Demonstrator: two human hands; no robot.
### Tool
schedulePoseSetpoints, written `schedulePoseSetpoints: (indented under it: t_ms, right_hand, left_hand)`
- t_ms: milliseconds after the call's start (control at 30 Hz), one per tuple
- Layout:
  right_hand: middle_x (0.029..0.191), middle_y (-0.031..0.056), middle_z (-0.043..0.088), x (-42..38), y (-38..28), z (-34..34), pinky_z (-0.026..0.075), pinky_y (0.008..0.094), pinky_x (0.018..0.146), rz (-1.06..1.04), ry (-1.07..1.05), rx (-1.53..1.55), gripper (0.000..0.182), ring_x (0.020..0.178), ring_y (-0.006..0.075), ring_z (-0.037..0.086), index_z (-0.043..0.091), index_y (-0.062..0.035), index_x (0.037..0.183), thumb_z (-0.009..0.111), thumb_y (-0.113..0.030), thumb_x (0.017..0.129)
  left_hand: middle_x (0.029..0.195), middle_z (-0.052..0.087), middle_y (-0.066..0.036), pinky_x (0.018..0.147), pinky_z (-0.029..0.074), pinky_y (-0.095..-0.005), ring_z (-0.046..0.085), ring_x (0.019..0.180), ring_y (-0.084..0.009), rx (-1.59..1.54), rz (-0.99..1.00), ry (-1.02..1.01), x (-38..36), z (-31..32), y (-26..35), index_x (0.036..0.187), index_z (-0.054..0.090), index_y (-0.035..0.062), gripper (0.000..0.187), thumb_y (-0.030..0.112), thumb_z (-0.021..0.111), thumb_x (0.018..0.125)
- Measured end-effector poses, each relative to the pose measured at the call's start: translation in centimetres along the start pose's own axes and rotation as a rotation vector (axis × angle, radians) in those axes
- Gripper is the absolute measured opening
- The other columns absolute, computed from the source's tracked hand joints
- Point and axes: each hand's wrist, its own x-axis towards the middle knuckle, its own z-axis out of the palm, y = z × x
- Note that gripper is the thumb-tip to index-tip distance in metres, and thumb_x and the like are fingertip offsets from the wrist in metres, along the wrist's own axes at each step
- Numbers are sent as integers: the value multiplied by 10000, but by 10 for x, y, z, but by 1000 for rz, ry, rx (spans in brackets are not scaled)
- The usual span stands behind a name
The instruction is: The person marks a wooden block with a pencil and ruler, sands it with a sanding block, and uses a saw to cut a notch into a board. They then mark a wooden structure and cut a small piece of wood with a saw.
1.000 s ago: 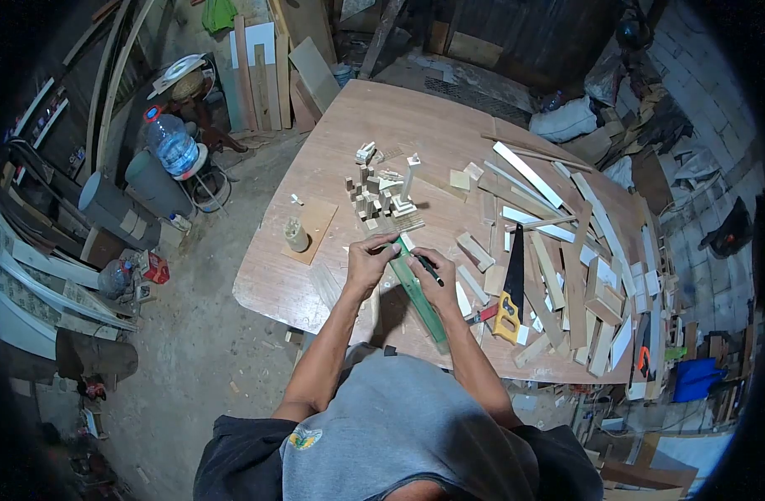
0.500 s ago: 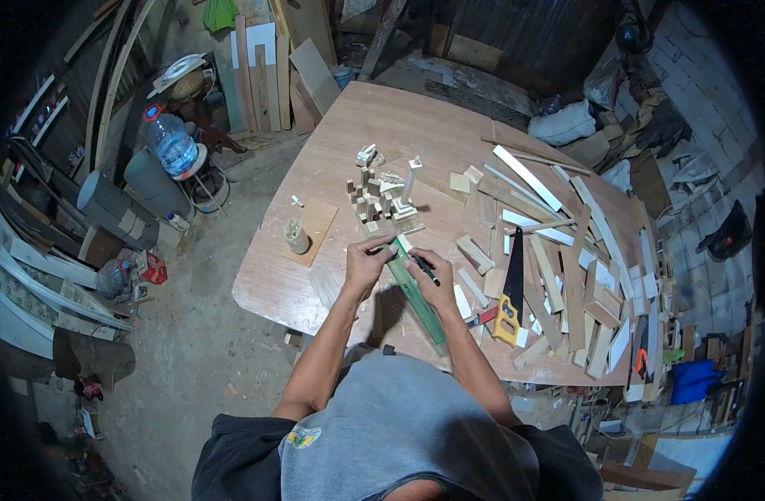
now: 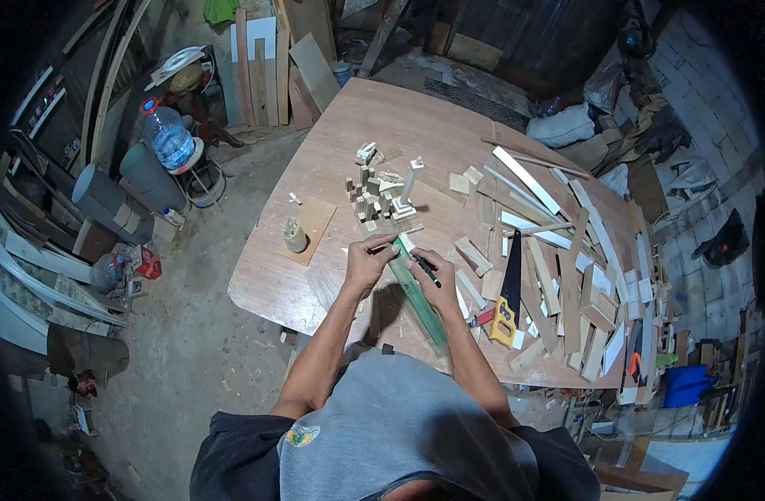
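Head view: my left hand (image 3: pixel 367 269) pinched the green strip (image 3: pixel 416 299) over the desk (image 3: pixel 261 280); my right hand (image 3: pixel 435 272) gripped the black pen (image 3: pixel 427 270). A loosened left pinch could have let the strip twist, knocking the pen astray. I counted 2 hands, 1 strip, 1 pen, 1 yellow-handled saw (image 3: pixel 504 321), 1 jar (image 3: pixel 295 239).

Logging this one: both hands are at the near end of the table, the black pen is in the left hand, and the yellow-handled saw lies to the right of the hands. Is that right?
Not quite: the head view shows the black pen in the right hand, not the left hand. The rest stands.
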Motion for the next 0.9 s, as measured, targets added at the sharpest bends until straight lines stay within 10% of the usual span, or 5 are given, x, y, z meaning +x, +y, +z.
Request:
schedulePoseSetpoints:
  t_ms: [900]
  right_hand:
    - [1024, 152, 712, 6, 3, 5, 504, 289, 834, 89, 8, 27, 332, 924, 175, 659, 701, 58, 1087, 730, -179, 857]
  left_hand:
    - [1022, 733, -131, 774, 565, -268, 684, 857, -157, 12, 10, 33, 5, -2, 1, 1084, 740, -24, 251, -13, 732, 834]
